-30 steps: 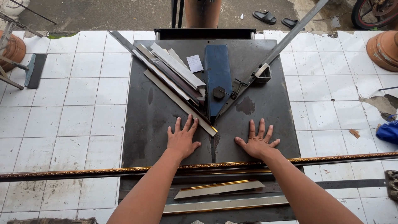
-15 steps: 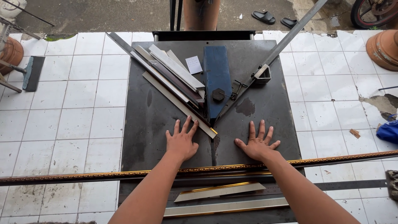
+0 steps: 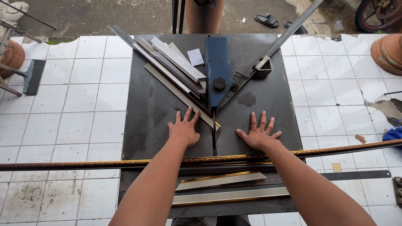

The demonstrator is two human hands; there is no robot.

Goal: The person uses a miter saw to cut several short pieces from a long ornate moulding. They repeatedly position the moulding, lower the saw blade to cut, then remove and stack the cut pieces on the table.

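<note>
Both hands lie flat and spread on a dark metal bench, holding nothing.

The left hand (image 3: 184,130) rests palm down, fingers fanned, its fingertips touching the lower end of a pale moulding strip (image 3: 179,94) that runs diagonally up to the left. The right hand (image 3: 258,134) lies the same way on bare plate, just right of the narrow slot that divides the bench (image 3: 146,104). Between and above the hands stands a blue cutter head (image 3: 217,67) with a black knob (image 3: 219,83), flanked by two angled fences. More strips are stacked along the left fence. A long gilt-edged moulding (image 3: 75,163) crosses the whole view over both forearms, and two shorter pieces (image 3: 222,181) lie nearer the person, beside a steel ruler (image 3: 356,175).
</note>
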